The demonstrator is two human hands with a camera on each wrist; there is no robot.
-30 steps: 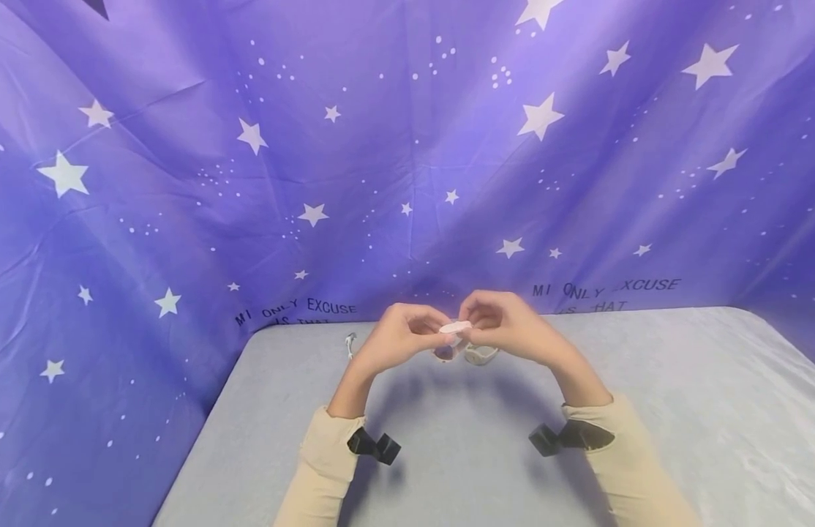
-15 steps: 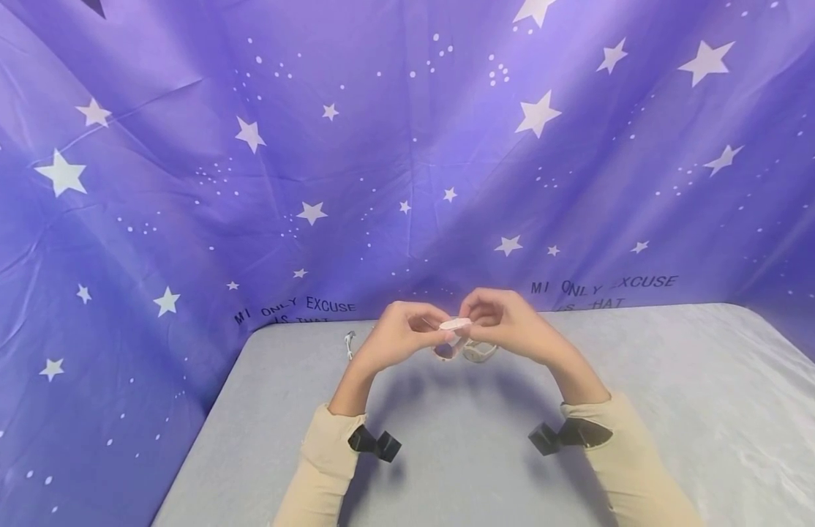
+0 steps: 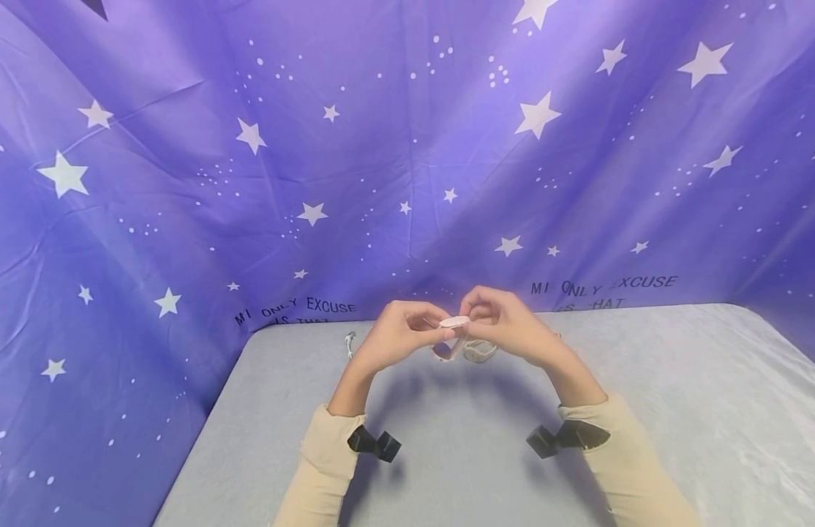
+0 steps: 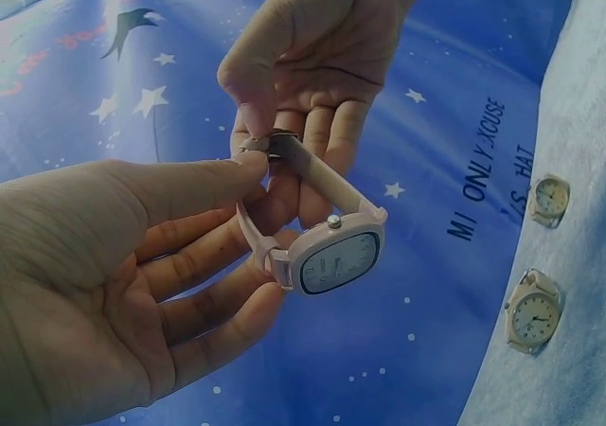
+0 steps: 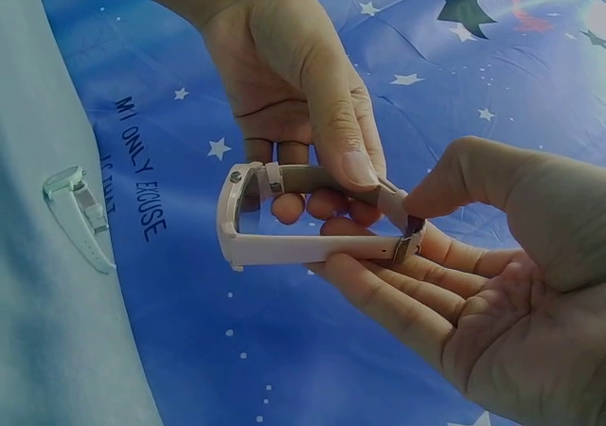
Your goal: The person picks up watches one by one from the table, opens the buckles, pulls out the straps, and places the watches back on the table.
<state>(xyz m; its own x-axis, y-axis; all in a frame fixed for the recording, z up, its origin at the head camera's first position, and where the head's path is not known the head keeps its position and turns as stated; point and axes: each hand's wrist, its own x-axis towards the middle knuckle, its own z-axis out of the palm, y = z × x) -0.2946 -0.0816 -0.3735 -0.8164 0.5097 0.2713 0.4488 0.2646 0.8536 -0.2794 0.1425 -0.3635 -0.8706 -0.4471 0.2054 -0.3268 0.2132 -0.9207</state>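
Above the grey table [image 3: 447,454], the left hand [image 3: 397,338] and right hand [image 3: 506,326] hold a pale pink watch [image 4: 331,256] between them, thumbs and forefingers pinching its strap at the buckle [image 5: 407,246]. Two other watches [image 4: 535,308] lie on the table beneath.

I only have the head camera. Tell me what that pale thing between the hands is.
Observer: A watch with a pale pink strap; its dial faces the left wrist camera.
Operator: Report where each hand holds it.
Observer: The left hand presses its thumb on the upper strap; the right hand pinches at the buckle.
Operator: Describe what lies under the hands.
Observer: Two spare watches, dials up, on the table.
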